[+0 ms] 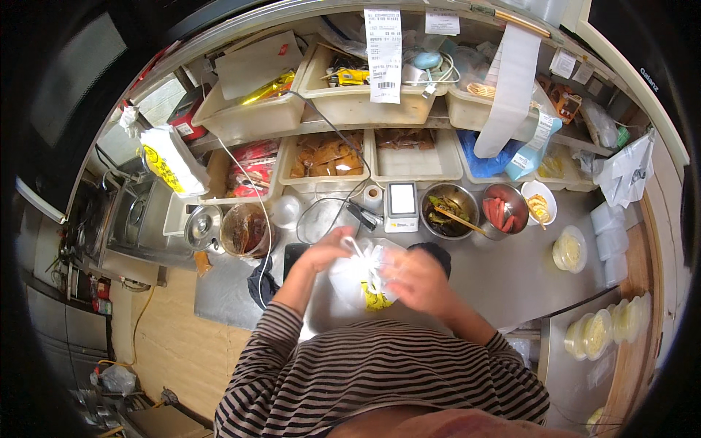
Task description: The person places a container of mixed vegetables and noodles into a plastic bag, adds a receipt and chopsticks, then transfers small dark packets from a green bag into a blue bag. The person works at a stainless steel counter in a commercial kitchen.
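A white plastic bag (350, 279) with yellow print stands on the steel counter just before me, its handles gathered in a knot on top. My left hand (332, 247) is at the knot's left side, fingers on a white handle loop. My right hand (419, 279) is at the right side of the knot, blurred, and its fingertips partly cover the bag; whether they grip the plastic is unclear. Beyond the bag stand a small white device with a screen (402, 203), a paper roll (373, 196) and a black stapler-like tool (362, 215). Dark cloth lies behind my right hand.
Steel bowls hold dark leafy food (450, 211) and red sausages (497, 214); a white bowl (539, 202) is beside them. A tub of dark sauce (246, 230) and a metal lid (204, 227) sit left. Lidded noodle tubs (569, 249) are right. A cable (358, 150) hangs above the counter.
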### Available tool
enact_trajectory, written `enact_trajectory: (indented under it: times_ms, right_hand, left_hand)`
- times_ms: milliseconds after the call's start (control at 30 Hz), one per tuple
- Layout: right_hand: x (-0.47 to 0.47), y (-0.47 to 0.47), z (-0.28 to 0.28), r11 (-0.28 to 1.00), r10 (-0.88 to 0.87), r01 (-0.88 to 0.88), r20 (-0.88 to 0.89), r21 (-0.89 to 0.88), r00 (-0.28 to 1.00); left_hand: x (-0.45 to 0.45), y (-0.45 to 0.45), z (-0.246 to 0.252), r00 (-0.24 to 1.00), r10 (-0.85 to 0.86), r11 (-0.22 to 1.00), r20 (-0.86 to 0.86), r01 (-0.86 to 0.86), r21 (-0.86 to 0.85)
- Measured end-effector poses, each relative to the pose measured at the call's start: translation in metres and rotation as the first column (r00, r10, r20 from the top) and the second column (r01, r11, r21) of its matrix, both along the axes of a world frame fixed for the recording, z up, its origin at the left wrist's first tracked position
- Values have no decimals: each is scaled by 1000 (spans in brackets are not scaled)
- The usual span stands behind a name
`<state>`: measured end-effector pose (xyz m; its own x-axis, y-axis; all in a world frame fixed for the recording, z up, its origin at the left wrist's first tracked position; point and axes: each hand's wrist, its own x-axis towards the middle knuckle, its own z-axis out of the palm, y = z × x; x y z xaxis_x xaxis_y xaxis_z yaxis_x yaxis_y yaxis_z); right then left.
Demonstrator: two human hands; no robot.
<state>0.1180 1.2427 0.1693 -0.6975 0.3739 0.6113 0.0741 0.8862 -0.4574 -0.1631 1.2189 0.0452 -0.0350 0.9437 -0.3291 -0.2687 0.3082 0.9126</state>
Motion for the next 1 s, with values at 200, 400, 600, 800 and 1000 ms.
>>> enact_trajectory:
  times_ms: [200,400,600,800,1000]
  right_hand:
    - [-49,130,57,962,-162,23,-500,-273,851]
    - [-137,249,151,879,-334,135,-387,-457,860]
    - [-115,228,132,803,37,-285,-434,-523,900]
    - [-73,177,-68,983,-38,1,-197,-183,980]
    - [-49,179,-179,980,-6,-2,-39,-201,999]
  left_hand:
    - [-7,-38,33,985,105,988,134,-119,100]
    - [-6,-70,22,974,220,975,-58,-220,4]
    - [-36,-118,12,896,435,898,-87,-439,-32]
    - [-35,-164,-4,847,523,838,-93,-531,-127]
    - [-22,-164,-9,880,466,871,-90,-474,-129]
